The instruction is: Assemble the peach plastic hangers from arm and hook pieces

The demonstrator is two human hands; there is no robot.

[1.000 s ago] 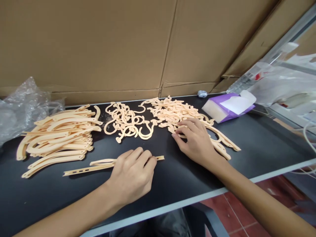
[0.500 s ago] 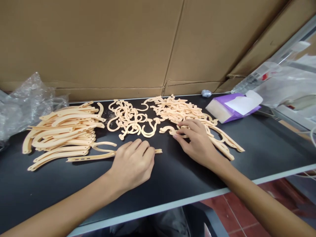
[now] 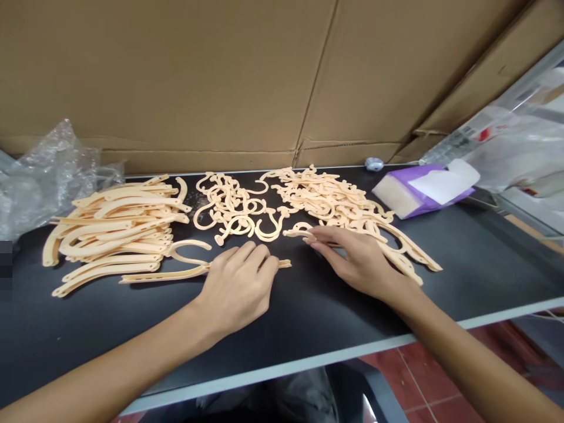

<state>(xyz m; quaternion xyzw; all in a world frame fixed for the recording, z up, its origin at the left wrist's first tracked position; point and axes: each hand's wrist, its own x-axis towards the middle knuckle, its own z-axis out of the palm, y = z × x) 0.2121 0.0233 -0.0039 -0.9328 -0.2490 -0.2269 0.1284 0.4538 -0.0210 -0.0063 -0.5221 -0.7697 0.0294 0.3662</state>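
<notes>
My left hand (image 3: 240, 282) is closed round a slim peach plastic hanger arm (image 3: 165, 275), whose ends stick out on both sides of the fist. A curved hook-shaped piece (image 3: 191, 243) lies just above that arm, partly under the pile's edge. My right hand (image 3: 352, 255) pinches a small curved plastic piece (image 3: 296, 233) between thumb and fingers, low over the table. To the left lies a pile of hanger arms (image 3: 118, 214). Hanger hooks (image 3: 229, 205) lie tangled in the middle. Behind my right hand spreads a heap of small curved pieces (image 3: 326, 194).
Crumpled clear plastic wrap (image 3: 57, 170) sits at the far left. A purple tissue pack (image 3: 418, 188) and a small pale-blue object (image 3: 374, 164) are at the back right. Cardboard (image 3: 211, 76) stands along the rear edge of the black table (image 3: 326, 329).
My right hand's fingers have closed on the small curved piece and tilted it up. The left hand keeps its hold on the hanger arm. The view has shifted slightly.
</notes>
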